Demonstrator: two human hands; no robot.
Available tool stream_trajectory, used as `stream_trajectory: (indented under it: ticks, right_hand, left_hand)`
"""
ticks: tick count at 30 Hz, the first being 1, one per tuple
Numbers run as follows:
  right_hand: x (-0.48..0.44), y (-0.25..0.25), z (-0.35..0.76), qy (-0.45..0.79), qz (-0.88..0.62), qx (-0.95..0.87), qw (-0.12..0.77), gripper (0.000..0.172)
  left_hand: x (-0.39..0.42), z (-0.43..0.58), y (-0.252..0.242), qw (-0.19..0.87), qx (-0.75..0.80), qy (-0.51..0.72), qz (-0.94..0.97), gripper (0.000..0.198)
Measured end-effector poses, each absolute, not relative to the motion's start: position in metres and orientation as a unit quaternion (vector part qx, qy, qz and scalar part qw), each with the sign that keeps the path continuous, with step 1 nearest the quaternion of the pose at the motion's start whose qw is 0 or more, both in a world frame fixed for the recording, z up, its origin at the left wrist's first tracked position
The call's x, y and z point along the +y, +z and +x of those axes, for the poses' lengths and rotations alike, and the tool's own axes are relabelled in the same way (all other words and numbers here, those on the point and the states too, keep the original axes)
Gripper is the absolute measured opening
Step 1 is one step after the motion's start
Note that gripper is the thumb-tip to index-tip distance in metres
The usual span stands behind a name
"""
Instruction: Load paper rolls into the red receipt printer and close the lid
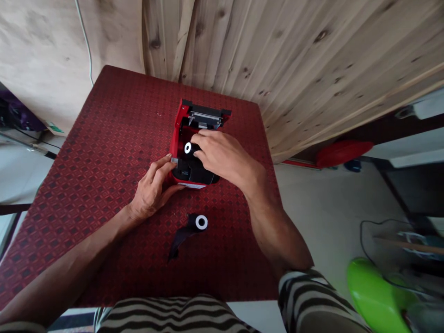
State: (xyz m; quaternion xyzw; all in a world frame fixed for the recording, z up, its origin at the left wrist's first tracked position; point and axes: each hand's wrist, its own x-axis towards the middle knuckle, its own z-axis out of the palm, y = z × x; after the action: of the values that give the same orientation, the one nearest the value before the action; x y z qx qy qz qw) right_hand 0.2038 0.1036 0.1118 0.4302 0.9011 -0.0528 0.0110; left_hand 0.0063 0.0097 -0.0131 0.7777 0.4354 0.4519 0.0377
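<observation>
While the left hand (152, 185) grips the near left corner of the open red device (199, 172) on the desk (121, 138), the right hand (220, 155), nearer, pinches in its fingers the dark roll (192, 149) inside, white-ringed end leftward, long axis roughly crosswise.

That red machine (187, 174) looks plastic to me, with a shiny metal strip (205, 119) at its far side. The far wall (256, 51) is knotty, matt wood; the near-right green seat (373, 289), glossy plastic.

Device (189, 172) on table (121, 120), roll (193, 223) before it, wall (243, 46) behind
</observation>
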Motion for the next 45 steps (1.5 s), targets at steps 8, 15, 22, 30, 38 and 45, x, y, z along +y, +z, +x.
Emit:
stream_trajectory:
  ticks: [8, 15, 22, 30, 38, 45]
  right_hand:
    - [0.108, 0.100, 0.185, -0.032, 0.456, 0.888, 0.048, 0.023]
    - [0.115, 0.107, 0.178, -0.104, 0.464, 0.873, 0.106, 0.026]
    - [0.121, 0.106, 0.177, -0.107, 0.474, 0.866, 0.116, 0.025]
    - [0.067, 0.113, 0.224, -0.128, 0.389, 0.902, -0.133, 0.030]
    - [0.036, 0.078, 0.239, -0.093, 0.362, 0.885, -0.278, 0.024]
    - [0.040, 0.077, 0.241, -0.051, 0.362, 0.894, -0.261, 0.017]
  left_hand:
    - [0.010, 0.006, -0.014, 0.026, 0.433, 0.443, 0.785, 0.073]
    - [0.009, 0.006, -0.015, 0.035, 0.438, 0.441, 0.782, 0.073]
    - [0.009, 0.006, -0.014, 0.037, 0.444, 0.436, 0.782, 0.072]
    - [0.007, 0.007, -0.008, 0.039, 0.447, 0.434, 0.782, 0.069]
    - [0.013, -0.007, 0.022, 0.086, 0.436, 0.399, 0.802, 0.062]
    - [0.100, -0.004, 0.089, -0.017, 0.455, 0.418, 0.786, 0.055]
